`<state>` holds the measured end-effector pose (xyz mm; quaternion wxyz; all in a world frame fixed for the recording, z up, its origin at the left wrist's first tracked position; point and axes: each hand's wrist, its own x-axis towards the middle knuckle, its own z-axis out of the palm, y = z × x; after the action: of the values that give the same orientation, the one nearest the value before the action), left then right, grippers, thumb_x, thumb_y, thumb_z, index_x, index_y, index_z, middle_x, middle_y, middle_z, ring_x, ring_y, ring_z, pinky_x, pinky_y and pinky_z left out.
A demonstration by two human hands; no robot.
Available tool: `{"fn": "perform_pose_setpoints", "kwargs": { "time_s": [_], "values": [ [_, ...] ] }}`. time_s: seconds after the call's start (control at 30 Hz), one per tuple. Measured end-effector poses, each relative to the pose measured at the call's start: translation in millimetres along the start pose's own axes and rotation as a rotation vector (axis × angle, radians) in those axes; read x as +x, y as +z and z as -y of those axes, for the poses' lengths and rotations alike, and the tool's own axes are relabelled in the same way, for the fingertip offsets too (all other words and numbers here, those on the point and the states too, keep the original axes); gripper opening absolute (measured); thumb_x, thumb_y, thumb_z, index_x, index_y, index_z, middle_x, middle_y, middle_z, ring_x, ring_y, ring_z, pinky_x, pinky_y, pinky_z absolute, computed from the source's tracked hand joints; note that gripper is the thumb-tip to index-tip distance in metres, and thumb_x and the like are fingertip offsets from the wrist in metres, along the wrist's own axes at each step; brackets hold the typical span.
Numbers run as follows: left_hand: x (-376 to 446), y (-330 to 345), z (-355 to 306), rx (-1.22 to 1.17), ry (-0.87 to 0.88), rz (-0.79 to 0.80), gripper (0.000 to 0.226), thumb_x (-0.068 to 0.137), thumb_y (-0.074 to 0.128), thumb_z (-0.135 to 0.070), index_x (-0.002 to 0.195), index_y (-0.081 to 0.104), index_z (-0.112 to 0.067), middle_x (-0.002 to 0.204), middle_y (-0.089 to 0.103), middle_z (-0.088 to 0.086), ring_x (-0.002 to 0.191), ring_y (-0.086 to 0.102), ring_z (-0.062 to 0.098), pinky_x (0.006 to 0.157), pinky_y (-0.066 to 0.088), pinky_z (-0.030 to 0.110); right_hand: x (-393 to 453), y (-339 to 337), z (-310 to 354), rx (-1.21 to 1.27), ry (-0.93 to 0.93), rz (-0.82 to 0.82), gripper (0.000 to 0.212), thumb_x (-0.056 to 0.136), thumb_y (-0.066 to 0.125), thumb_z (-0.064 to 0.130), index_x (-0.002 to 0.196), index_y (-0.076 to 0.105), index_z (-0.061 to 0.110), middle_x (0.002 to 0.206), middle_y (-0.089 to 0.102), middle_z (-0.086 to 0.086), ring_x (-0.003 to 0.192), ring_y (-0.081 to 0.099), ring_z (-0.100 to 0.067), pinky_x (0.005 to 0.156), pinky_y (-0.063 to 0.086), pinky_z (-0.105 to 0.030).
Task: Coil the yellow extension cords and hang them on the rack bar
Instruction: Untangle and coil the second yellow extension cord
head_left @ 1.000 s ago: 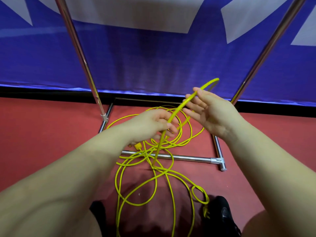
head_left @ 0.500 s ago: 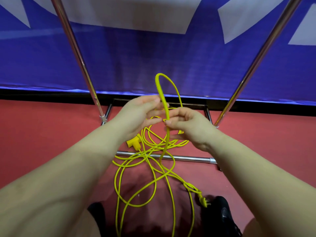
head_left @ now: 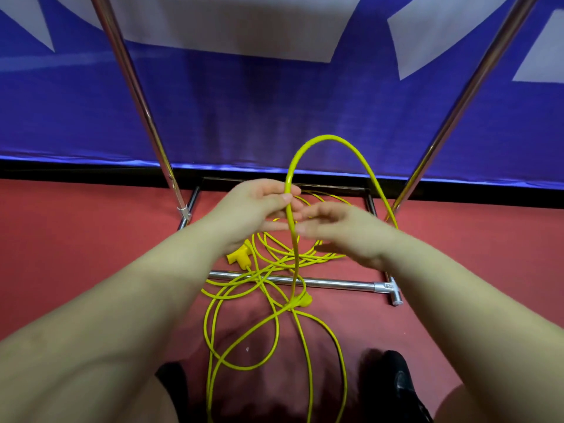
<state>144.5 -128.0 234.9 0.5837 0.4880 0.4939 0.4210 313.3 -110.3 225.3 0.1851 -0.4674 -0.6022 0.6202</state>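
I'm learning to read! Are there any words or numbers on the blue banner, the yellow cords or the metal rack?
No readable text anywhere.
Banner: only big white shapes, cut off at the picture's edge, not readable as letters.
Cords: plain yellow, no print visible.
Plug: no marking visible.
Rack: bare metal, no label.

The right hand (head_left: 345, 230) is motion-blurred, its grip unreadable, and the rack uprights (head_left: 137, 96) run off the top edge.

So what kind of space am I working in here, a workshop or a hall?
Likely an indoor hall or staged recording area, not a workshop: red floor, a large blue and white banner along the wall, and a bare chrome rack frame with yellow cord tangled over its base.
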Motion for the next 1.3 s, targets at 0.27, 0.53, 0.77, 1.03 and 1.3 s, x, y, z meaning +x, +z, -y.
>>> {"fn": "perform_pose_setpoints", "kwargs": {
  "time_s": [0.27,0.53,0.77,1.03,1.3],
  "values": [
    [3.9,-4.8,1.6,-0.146,0.039,0.014,0.023,0.095,0.047,-0.008,0.109,0.059,-0.022,0.100,0.070,-0.004,0.095,0.067,0.009,0.082,0.055,0.025,3.5,8.5,-1.4,-0.237,-0.174,-0.151,0.010,0.085,0.063,0.001,0.086,0.062,0.010,0.072,0.061,-0.004,0.061,0.057,-0.006,0.061,0.046,-0.018],
    [3.3,0.8,29.5,0.612,-0.067,0.185,0.029,0.094,0.052,-0.008,0.123,0.053,-0.008,0.117,0.062,0.003,0.107,0.056,0.010,0.088,0.042,0.013,-0.7,-2.4,19.7,0.316,-0.241,-0.344,0.014,0.090,0.055,0.002,0.088,0.058,0.015,0.081,0.067,-0.002,0.064,0.063,-0.008,0.065,0.056,-0.022],
    [7.4,0.7,23.6,0.480,0.099,0.023,0.011,0.094,0.050,-0.005,0.090,0.055,-0.013,0.090,0.066,0.009,0.069,0.061,-0.001,0.066,0.048,0.013,1.0,1.2,19.7,0.336,-0.188,-0.285,0.021,0.087,0.060,0.012,0.108,0.060,0.016,0.096,0.070,-0.004,0.092,0.068,-0.017,0.077,0.054,-0.027],
    [5.4,-2.5,1.2,0.190,0.173,-0.163,0.014,0.095,0.049,-0.017,0.090,0.059,-0.026,0.076,0.068,-0.009,0.055,0.060,0.000,0.059,0.050,0.015,11.4,21.3,-14.1,-0.351,-0.050,-0.092,0.018,0.081,0.069,0.007,0.091,0.055,0.010,0.073,0.056,0.000,0.064,0.056,-0.003,0.067,0.046,-0.016],
    [4.8,-5.7,17.7,0.461,-0.020,0.035,0.028,0.095,0.051,-0.017,0.122,0.057,-0.018,0.102,0.063,-0.005,0.088,0.059,0.005,0.074,0.046,0.010,13.4,5.7,2.1,-0.119,-0.165,-0.334,0.005,0.089,0.058,0.003,0.086,0.060,0.007,0.071,0.062,-0.011,0.065,0.061,-0.021,0.062,0.050,-0.028]
  ]
}}
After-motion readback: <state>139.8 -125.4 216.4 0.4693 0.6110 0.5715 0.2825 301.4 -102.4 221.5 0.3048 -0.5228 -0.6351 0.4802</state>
